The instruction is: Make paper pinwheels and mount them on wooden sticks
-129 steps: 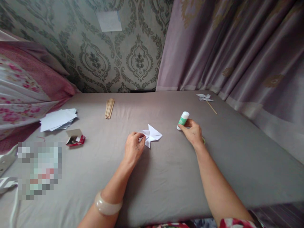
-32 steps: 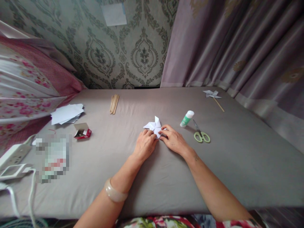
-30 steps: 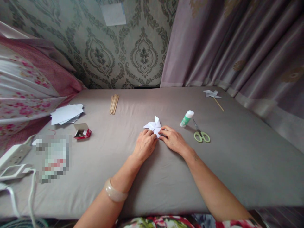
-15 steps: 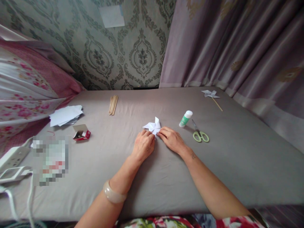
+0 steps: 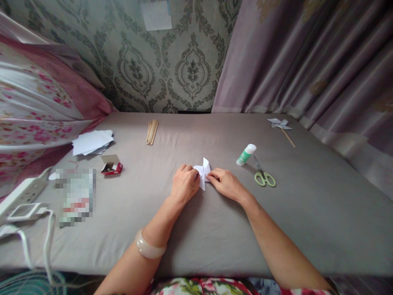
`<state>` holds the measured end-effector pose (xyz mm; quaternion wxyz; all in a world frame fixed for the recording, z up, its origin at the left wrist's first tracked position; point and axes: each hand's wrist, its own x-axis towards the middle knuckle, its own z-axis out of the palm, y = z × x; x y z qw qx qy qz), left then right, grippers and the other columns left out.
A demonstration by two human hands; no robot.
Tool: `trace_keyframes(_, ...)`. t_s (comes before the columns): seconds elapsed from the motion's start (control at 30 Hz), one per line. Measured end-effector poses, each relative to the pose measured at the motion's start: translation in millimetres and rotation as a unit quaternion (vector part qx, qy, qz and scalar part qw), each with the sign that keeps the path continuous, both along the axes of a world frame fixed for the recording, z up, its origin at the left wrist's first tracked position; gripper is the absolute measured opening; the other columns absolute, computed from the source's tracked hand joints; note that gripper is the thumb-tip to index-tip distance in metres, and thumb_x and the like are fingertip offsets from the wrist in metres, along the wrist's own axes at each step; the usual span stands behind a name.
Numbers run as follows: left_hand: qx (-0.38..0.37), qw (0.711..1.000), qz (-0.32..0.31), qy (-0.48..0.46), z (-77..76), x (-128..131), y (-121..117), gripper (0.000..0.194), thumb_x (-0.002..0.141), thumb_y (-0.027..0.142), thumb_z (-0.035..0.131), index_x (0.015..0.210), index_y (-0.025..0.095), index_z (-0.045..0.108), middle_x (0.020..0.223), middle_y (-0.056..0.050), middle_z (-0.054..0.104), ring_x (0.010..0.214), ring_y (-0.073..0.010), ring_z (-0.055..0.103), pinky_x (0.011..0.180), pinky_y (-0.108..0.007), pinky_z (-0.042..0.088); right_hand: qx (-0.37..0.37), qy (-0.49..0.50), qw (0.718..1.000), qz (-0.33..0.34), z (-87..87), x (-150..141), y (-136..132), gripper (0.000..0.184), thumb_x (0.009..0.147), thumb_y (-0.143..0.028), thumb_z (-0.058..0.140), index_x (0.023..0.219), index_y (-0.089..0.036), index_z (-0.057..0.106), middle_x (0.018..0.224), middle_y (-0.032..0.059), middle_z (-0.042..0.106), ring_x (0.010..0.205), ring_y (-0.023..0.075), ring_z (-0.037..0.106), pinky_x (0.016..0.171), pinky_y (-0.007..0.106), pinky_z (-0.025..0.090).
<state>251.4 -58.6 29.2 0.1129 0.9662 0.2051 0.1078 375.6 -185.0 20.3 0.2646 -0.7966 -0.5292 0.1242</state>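
On the grey cloth [image 5: 208,237], a white paper pinwheel [image 5: 206,167] lies between the left hand [image 5: 184,183] and the right hand [image 5: 229,184], their fingers pinched closed on opposite sides. Thin and light, it should crease easily; a gentle hold near the folded centre suits it.

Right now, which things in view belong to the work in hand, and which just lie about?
Probably part of the work:
folded white paper, between left hand and right hand
glue stick
scissors
wooden sticks
paper sheets
pinwheel on stick
open red box, perhaps

Apparently just lying about:
power strip
white cable
pixelated item, unidentifiable
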Motion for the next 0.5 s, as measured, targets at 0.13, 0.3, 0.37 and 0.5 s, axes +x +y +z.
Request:
trace_keyframes(0.13,-0.005,1.0,-0.009,0.019,0.9,-0.3,-1.0,0.024,0.09,0.02,0.047,0.087,0.016,0.07,0.09,-0.01,0.067,0.089,-0.0217,0.056,0.078,-0.031,0.043,0.0,-0.002,0.998,-0.055,-1.8,-5.3,4.5,0.023,0.091,-0.028,0.05,0.088,-0.02,0.071,0.092,0.0063,0.072,0.085,0.0179,0.063,0.074,0.026,0.041)
trace_keyframes(0.3,0.001,1.0,-0.01,0.011,-2.5,-0.8,-0.5,0.025,0.09,0.021,0.046,0.086,0.016,0.07,0.088,-0.01,0.067,0.086,-0.021,0.056,0.077,-0.031,0.042,-0.002,0.001,0.996,-0.09,-4.2,-9.2,9.9,0.021,0.089,-0.028,0.053,0.091,-0.02,0.072,0.094,0.0066,0.073,0.086,0.019,0.065,0.076,0.026,0.043)
trace_keyframes(0.37,0.004,1.0,-0.01,0.005,-4.5,-0.8,0.0,0.025,0.09,0.021,0.046,0.084,0.016,0.07,0.087,-0.009,0.067,0.085,-0.0208,0.056,0.076,-0.031,0.042,-0.002,0.002,0.995,-0.095,-4.9,-9.7,11.0,0.02,0.089,-0.028,0.054,0.092,-0.021,0.072,0.094,0.0064,0.073,0.086,0.0189,0.065,0.077,0.026,0.043)
trace_keyframes(0.5,0.004,1.0,-0.01,-0.003,-7.5,-0.9,0.8,0.024,0.09,0.021,0.046,0.083,0.016,0.069,0.086,-0.009,0.067,0.084,-0.0203,0.056,0.075,-0.03,0.042,-0.003,-0.001,0.995,-0.1,-4.2,-11.2,11.8,0.019,0.089,-0.028,0.054,0.092,-0.021,0.072,0.095,0.0062,0.073,0.088,0.0183,0.065,0.078,0.026,0.043)
